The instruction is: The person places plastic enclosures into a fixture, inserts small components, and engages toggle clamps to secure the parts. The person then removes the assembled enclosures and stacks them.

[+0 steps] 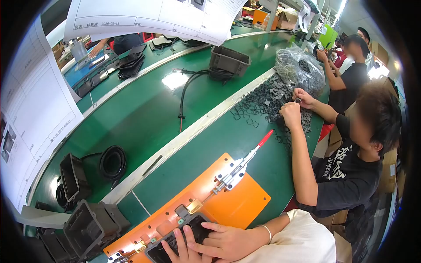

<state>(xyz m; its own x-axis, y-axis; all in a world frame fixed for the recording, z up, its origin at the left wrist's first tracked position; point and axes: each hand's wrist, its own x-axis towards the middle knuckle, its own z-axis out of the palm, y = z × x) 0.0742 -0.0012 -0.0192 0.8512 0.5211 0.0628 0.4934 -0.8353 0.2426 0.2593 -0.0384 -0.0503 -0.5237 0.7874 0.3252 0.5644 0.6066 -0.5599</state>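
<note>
At the bottom, a dark plastic housing [154, 251] sits in an orange fixture [241, 199]. My left hand [183, 250] rests on it with the fingers stretched out. From the right comes my right hand [232, 240], a bracelet at its wrist, its fingers laid flat over the housing's dark inside. Part of the housing is hidden beneath both hands. A metal toggle clamp [230, 177] with a red handle [265, 138] is mounted on the fixture, its rod pointing toward the housing. Beside the rod is a brass-coloured block [194, 206].
Grey housings [90, 228] stand at left, another with a coiled black cable [112, 162]. A grey box [230, 61] with a cable sits on the green belt [144, 114]. At right, a co-worker [346, 166] handles small parts by a heap of black pieces [263, 98]. Paper sheets [39, 118] hang close.
</note>
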